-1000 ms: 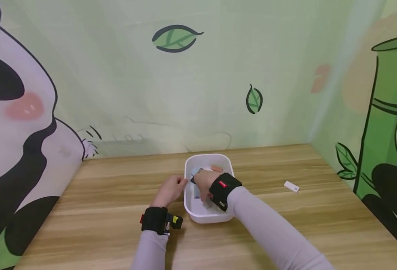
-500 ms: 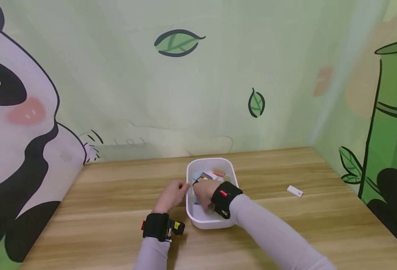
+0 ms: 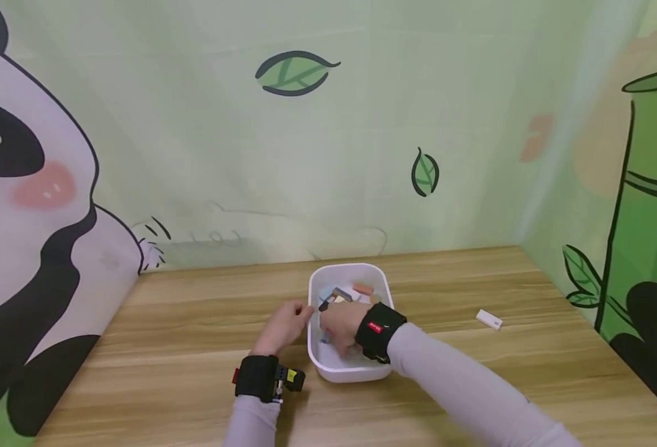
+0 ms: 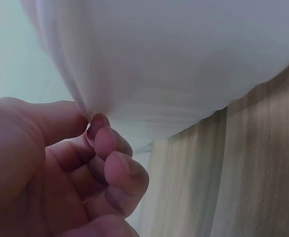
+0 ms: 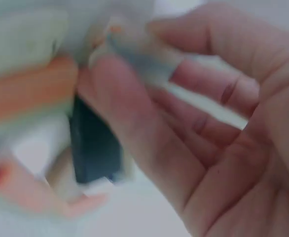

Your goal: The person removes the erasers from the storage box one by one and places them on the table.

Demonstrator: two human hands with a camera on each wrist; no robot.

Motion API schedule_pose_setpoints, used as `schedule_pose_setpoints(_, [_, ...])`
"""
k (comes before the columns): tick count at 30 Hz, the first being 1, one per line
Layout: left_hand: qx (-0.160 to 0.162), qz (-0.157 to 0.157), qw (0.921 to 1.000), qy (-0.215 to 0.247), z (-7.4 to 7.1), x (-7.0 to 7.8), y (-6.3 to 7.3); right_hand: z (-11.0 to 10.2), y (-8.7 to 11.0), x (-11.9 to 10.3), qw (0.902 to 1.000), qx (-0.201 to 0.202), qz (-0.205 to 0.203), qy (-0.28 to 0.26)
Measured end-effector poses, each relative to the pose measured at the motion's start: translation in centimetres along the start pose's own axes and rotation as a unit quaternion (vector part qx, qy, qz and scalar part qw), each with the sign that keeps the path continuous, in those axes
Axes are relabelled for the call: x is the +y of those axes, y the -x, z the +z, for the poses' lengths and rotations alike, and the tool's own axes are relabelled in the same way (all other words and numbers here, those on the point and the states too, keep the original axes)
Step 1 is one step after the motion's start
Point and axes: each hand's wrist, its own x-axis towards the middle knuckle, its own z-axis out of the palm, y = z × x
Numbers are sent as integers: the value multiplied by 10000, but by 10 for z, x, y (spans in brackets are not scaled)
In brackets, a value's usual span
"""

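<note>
A white plastic box [image 3: 350,375] with rounded corners stands on the table, holding several small block-like pieces. My left hand [image 3: 282,328] pinches the box's left rim between thumb and fingers, as the left wrist view shows close up. My right hand [image 3: 344,323] reaches down inside the box. In the right wrist view its thumb and fingers close on a small pale piece with a blue-grey band [image 5: 147,64]; motion blurs its kind. Near the fingertips lie a dark block [image 5: 97,143] and an orange bar [image 5: 31,89].
A small white block [image 3: 489,320] lies on the wood-grain table [image 3: 205,310] to the right of the box. Behind rises a pale green backdrop [image 3: 222,155] printed with leaves, pandas and bamboo. Grey and pale pieces lie at the back of the box.
My right hand has shifted slightly right and toward me within the box, uncovering more pieces behind it. My left hand keeps its hold on the rim. The head view has tilted up slightly.
</note>
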Motion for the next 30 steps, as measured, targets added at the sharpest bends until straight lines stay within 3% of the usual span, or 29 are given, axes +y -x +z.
schedule_pose_setpoints(2, [2,22,10000,-17,0,0,1,-10,7,1,9992,176,-234,256])
schedule_pose_setpoints(10, [-94,-113,9998,149,0,1,2,-74,51,26,9987,445,-255,39])
schedule_pose_setpoints(16, [-124,-59,9998,141,-1,0,1,-90,90,54,9969,765,-156,126])
schedule_pose_setpoints(23, [-101,-229,9994,228,-4,0,1,-81,136,72,9936,1105,-250,52])
schedule_pose_setpoints(30, [-180,-282,9992,197,-2,2,1,-23,168,107,9918,1239,-268,-183])
